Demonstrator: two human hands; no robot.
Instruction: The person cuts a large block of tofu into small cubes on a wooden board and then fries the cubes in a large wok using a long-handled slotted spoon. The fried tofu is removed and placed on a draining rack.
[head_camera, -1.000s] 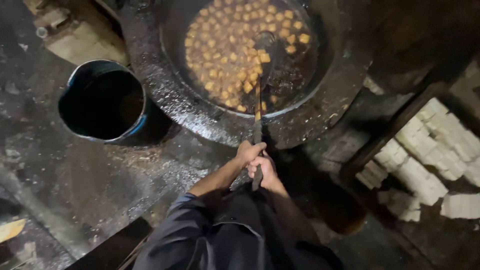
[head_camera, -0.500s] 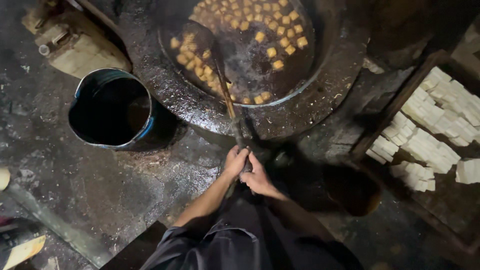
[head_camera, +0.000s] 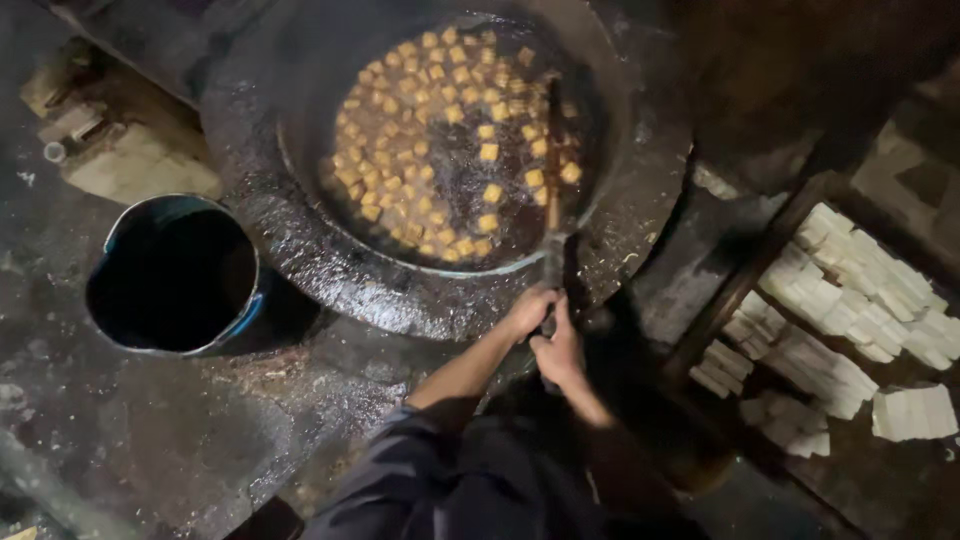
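I've both hands (head_camera: 545, 335) closed on the ladle (head_camera: 553, 170), seemingly; keep it low, sweep cubes (head_camera: 450, 130) gently around the wok (head_camera: 640, 190).

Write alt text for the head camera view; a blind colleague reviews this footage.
Both hands, left hand and right hand, grip a long-handled ladle reaching into a big dark wok of golden fried cubes in oil. A dark bucket stands at left, pale white blocks at right.
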